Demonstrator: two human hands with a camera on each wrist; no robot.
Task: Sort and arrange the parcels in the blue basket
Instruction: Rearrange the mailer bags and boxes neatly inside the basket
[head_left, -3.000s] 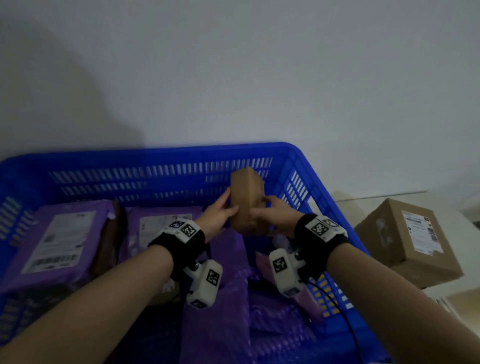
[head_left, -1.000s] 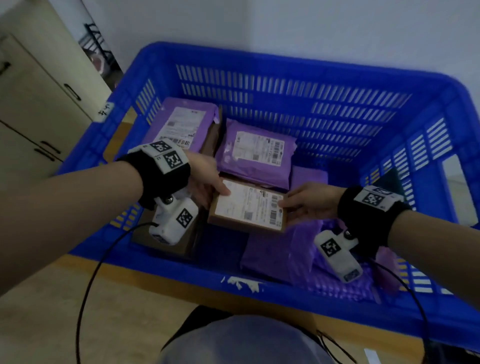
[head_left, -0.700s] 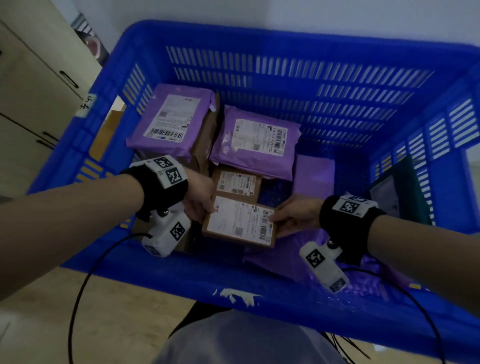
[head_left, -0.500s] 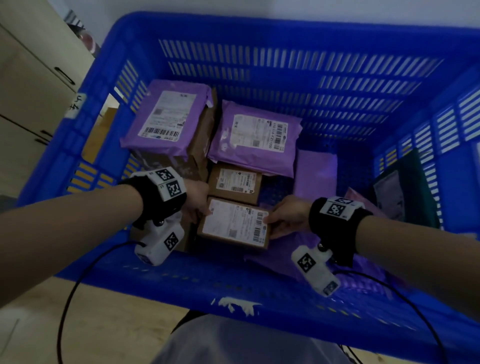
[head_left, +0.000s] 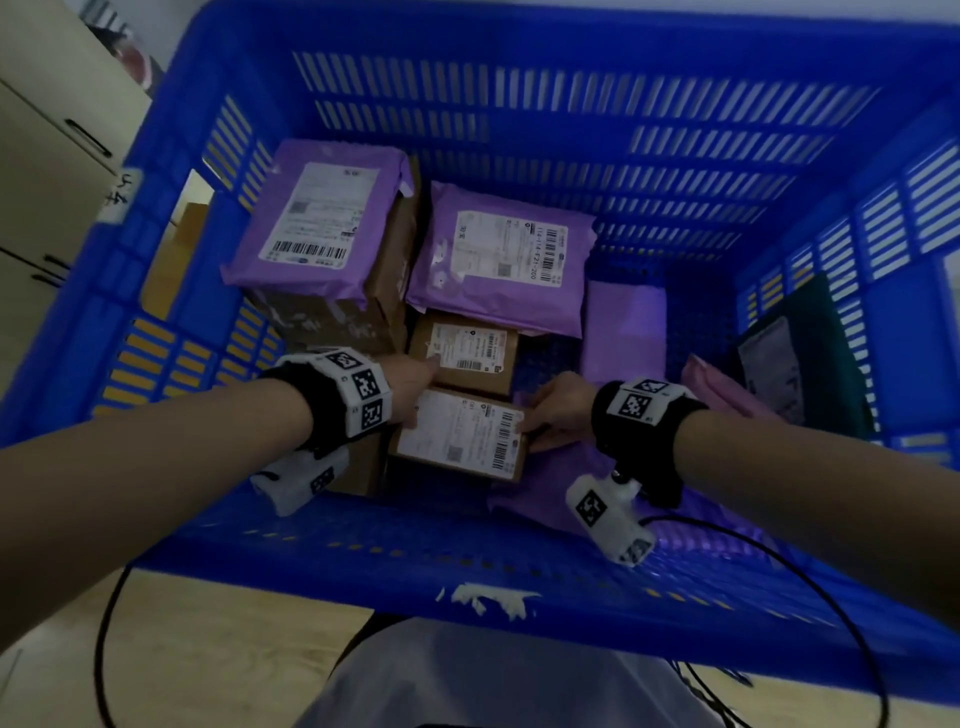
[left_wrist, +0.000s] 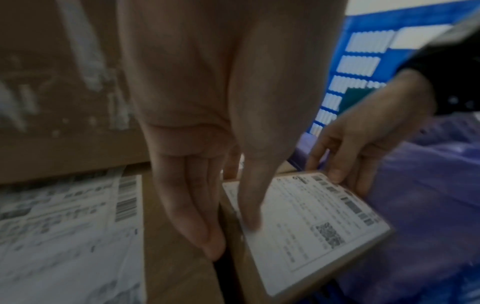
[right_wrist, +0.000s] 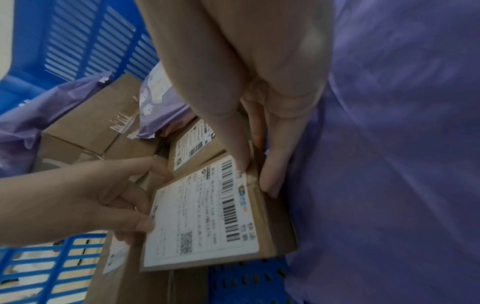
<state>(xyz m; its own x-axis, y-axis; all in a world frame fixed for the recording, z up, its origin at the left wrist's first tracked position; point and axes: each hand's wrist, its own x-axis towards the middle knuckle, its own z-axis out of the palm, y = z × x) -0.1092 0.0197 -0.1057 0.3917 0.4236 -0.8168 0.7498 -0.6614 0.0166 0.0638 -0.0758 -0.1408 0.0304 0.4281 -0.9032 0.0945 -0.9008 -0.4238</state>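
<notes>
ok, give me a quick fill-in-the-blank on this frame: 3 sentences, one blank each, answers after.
1. Both hands hold the small cardboard box with its label facing ____.
2. The right hand grips the end of the label that bears the ____.
3. All the parcels lie in a basket coloured ____.

Missing words: up; barcode; blue

Basket (head_left: 519, 566): sitting before the person, holding every parcel.
Near box (head_left: 460, 435): lying by the near wall, between the left hand (head_left: 410, 382) and the right hand (head_left: 558, 410).
Second box (head_left: 467, 351): sitting just behind the near box.
Two mailers: one (head_left: 322, 223) resting on a large carton (head_left: 363, 317) at far left, another (head_left: 501, 257) lying to its right.
Flat bag (head_left: 701, 530): spreading under the right wrist.
</notes>
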